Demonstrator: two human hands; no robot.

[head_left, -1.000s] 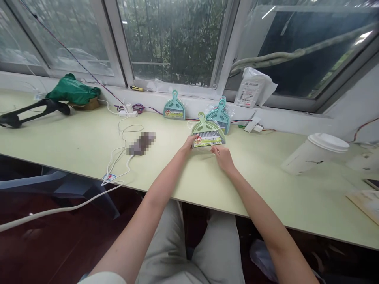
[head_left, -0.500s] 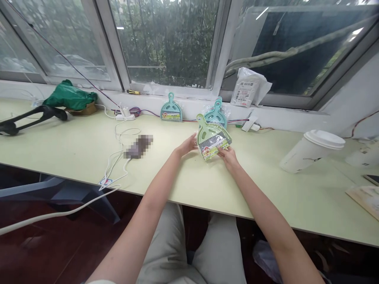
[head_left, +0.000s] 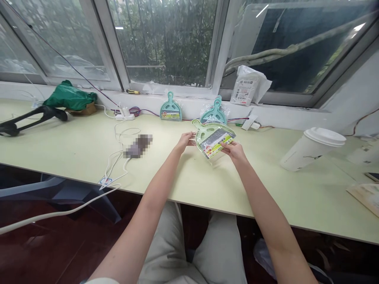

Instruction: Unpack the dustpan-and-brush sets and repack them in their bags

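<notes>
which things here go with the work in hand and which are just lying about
Work:
green dustpan set, gripped by the right hand, left hand at its edge
probably also the teal set and teal stack behind

Seemingly lying about:
white cup
green bag
white packet
yellow-handled tool

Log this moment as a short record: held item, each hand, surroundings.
Held item: wrapped green dustpan-and-brush set, tilted, over the table
Left hand: at the green set's left edge; grip unclear
Right hand: gripping it at the printed label
Behind: one blue-green set, left; more blue-green sets, right
Right on table: white lidded cup
</notes>
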